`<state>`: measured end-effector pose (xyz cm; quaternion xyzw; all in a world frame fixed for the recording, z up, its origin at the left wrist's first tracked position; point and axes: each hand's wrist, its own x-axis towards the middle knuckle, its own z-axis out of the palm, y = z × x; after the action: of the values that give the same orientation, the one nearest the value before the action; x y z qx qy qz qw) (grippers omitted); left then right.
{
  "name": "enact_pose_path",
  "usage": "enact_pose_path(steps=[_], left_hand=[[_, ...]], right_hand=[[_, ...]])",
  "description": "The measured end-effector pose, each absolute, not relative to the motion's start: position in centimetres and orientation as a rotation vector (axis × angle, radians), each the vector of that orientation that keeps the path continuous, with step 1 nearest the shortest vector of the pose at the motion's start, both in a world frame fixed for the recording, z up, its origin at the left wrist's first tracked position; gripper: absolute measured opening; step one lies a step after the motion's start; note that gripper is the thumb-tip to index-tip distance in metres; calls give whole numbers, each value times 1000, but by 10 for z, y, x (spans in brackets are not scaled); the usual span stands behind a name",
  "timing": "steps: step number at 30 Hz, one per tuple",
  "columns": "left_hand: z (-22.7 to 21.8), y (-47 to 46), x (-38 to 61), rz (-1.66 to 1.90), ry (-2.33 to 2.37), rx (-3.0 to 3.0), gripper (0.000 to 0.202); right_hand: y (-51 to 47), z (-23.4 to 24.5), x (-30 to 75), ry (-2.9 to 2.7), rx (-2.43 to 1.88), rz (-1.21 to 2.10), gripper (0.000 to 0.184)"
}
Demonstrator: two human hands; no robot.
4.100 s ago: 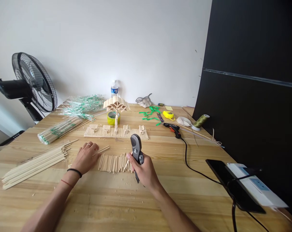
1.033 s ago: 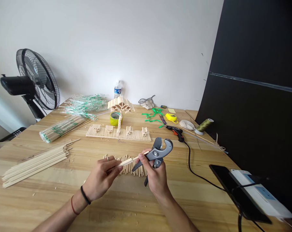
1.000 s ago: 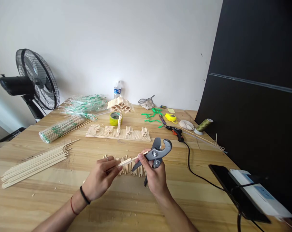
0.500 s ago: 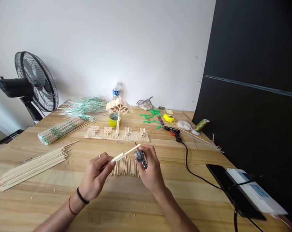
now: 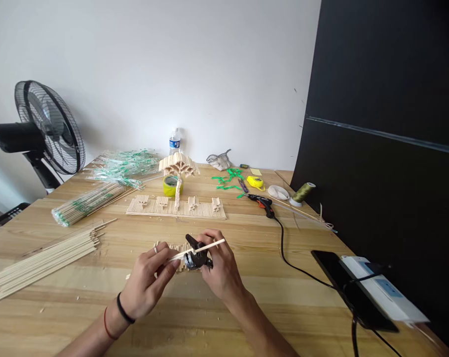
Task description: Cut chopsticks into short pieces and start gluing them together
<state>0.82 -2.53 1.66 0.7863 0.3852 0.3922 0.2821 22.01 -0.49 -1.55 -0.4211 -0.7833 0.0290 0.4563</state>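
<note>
My left hand (image 5: 144, 284) pinches a thin wooden stick (image 5: 217, 243) that slants up to the right. My right hand (image 5: 221, 267) is wrapped round a grey and black cutter (image 5: 195, 256), whose jaws sit on the stick near its middle. Both hands hover just above a row of short cut stick pieces (image 5: 165, 246) lying on the wooden table (image 5: 217, 317). Beyond them stands a flat stick platform (image 5: 176, 208) with a small stick tree (image 5: 177, 171) on it.
Long loose sticks (image 5: 42, 258) and a wrapped bundle (image 5: 86, 202) lie at the left. A glue gun (image 5: 260, 202) with a black cable (image 5: 287, 253), yellow tape (image 5: 170, 184), a thread spool (image 5: 302, 192) and a phone (image 5: 343, 287) sit to the right. A fan (image 5: 42, 131) stands at far left.
My left hand picked up a stick from the table. My right hand turned the cutter from upright and brought its jaws onto the stick; both hands moved slightly lower and left.
</note>
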Motion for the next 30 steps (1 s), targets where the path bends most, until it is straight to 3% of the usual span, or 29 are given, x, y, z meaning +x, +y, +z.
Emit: enact_pose_path(steps=[15, 23, 30], left_hand=[[11, -23, 6, 1068, 1093, 2033, 33], [17, -16, 8, 974, 1187, 2037, 39], [3, 26, -32, 938, 1629, 1991, 38]], right_hand=[[-7, -15, 213, -1903, -1216, -46, 36], [-4, -18, 214, -1937, -1449, -25, 14], [4, -16, 231, -1916, -1435, 70, 16]])
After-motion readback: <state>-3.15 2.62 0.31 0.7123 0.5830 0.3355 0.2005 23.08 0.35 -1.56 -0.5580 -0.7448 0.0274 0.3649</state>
